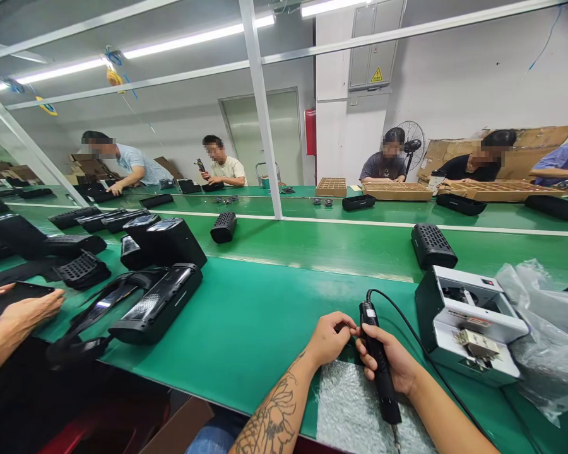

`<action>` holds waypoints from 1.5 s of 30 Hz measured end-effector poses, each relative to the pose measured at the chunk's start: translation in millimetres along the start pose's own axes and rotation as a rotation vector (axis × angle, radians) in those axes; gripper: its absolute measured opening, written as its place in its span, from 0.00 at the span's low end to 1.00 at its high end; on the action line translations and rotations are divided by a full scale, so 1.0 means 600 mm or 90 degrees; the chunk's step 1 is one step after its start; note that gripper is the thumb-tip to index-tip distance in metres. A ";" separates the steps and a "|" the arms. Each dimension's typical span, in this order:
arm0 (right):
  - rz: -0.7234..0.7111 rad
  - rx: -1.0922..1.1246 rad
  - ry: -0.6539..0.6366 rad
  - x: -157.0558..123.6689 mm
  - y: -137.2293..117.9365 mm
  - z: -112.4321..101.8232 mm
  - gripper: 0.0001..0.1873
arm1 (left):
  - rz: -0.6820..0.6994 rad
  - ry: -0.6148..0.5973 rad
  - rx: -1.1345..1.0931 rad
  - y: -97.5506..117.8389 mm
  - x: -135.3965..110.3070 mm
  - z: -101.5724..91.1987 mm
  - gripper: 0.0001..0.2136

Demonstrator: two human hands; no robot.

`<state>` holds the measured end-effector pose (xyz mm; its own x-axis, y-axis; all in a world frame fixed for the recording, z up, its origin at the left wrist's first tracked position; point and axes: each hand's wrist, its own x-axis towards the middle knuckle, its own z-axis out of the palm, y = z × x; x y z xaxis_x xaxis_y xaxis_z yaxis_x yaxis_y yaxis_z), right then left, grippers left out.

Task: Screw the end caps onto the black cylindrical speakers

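Note:
My right hand (392,366) is wrapped around a black electric screwdriver (380,372). The screwdriver slants with its bit toward the bottom edge, and its cable leaves from the upper end. Beside it, my left hand (332,340) is closed in a pinch, fingertips close to the right hand's fingers. Whatever the pinch holds, if anything, is hidden. A sheet of bubble wrap (343,403) lies on the green table (255,321) under the hands. To the right stands a white and dark screw feeder (473,328).
Crumpled clear plastic (544,334) lies beyond the feeder. Black speaker-like housings (158,306) crowd the left; another perforated black part (433,246) sits behind the feeder. A co-worker's hands (23,309) hold a flat black part at far left. Several people sit across the green conveyor (312,243).

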<state>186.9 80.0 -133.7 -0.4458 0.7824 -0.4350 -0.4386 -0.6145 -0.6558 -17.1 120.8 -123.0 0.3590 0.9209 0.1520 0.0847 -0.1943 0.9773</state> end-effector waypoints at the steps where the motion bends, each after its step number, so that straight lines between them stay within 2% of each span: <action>1: 0.000 0.002 0.001 0.000 0.000 0.000 0.24 | 0.001 0.000 0.000 0.000 0.000 0.000 0.08; 18: -0.017 0.024 0.035 -0.003 0.001 0.007 0.23 | 0.003 -0.003 0.010 -0.004 0.001 0.000 0.08; 45: -0.027 0.028 0.035 -0.005 -0.005 0.009 0.21 | 0.001 0.007 0.011 -0.010 0.003 0.002 0.09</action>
<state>185.3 78.9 -127.2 -0.3831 0.8112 -0.4418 -0.4908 -0.5839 -0.6466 -16.0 123.0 -128.7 0.3493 0.9240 0.1557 0.1004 -0.2021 0.9742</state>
